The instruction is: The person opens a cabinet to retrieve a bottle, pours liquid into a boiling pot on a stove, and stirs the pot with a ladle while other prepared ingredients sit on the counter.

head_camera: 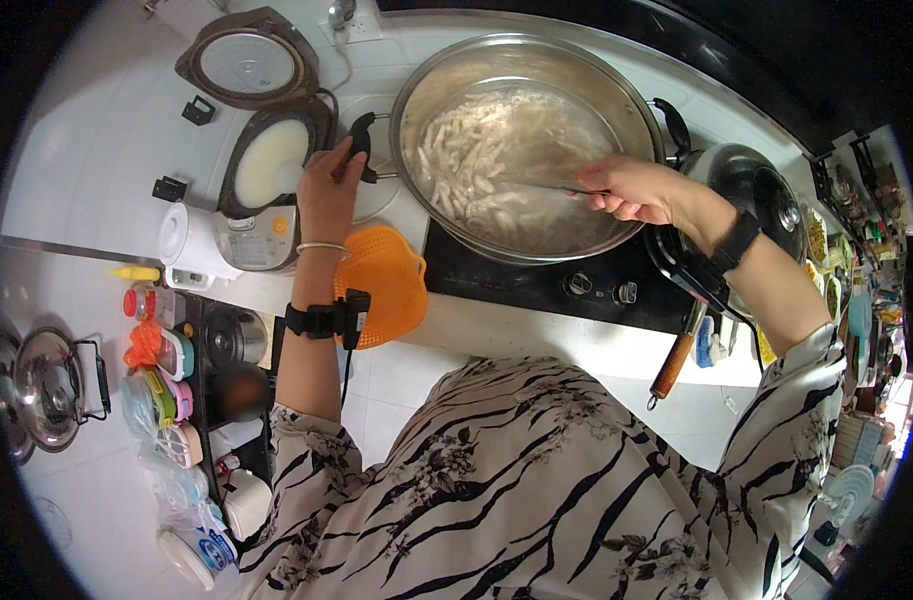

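A wide stainless steel pot (528, 244) stands on the black gas hob (501, 281). In its cloudy water lie many pale pieces that look like chicken feet (464, 161), heaped mostly to the left. My left hand (327, 180) grips the pot's black left handle (362, 146) with the fingertips. Over the pot's right side, my right hand (629, 189) holds a thin metal utensil (539, 184); its far end dips among the pieces and is hard to make out. Below my left hand, an orange perforated plastic basket (385, 285) sits at the counter's edge.
To the left, an open rice cooker (258, 244) holds white porridge (273, 161). A lidded pan (756, 195) stands right of the pot; a wooden handle (672, 365) juts past the counter edge. Food boxes (175, 352) crowd a shelf at lower left.
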A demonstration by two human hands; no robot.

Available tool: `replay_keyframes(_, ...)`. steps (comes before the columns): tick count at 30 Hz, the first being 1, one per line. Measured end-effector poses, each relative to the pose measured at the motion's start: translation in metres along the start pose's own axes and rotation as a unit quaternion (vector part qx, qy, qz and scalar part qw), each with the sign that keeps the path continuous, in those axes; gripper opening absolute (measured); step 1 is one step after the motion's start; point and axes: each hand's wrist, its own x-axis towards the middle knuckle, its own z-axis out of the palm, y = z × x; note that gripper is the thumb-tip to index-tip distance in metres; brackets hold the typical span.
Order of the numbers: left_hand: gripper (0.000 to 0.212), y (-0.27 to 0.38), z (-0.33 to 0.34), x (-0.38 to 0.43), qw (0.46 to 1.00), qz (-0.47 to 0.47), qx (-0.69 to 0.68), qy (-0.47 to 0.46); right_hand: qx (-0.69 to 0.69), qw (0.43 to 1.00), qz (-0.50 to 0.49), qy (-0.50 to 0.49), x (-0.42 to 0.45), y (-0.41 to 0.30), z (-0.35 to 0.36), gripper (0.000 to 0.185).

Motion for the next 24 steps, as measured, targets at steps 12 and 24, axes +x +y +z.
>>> replay_keyframes(12, 0.034, -0.001, 0.002, 0.002, 1.0, 0.008, 0.0, -0.002, 0.049, 0.997, -0.033, 0.054, -0.064, 0.031, -0.017, 0.024)
replay_keyframes(24, 0.032, 0.003, 0.001, 0.004, 1.0, 0.0, 0.017, -0.002, 0.026, 0.993, -0.066, 0.097, -0.094, 0.054, -0.032, 0.023)
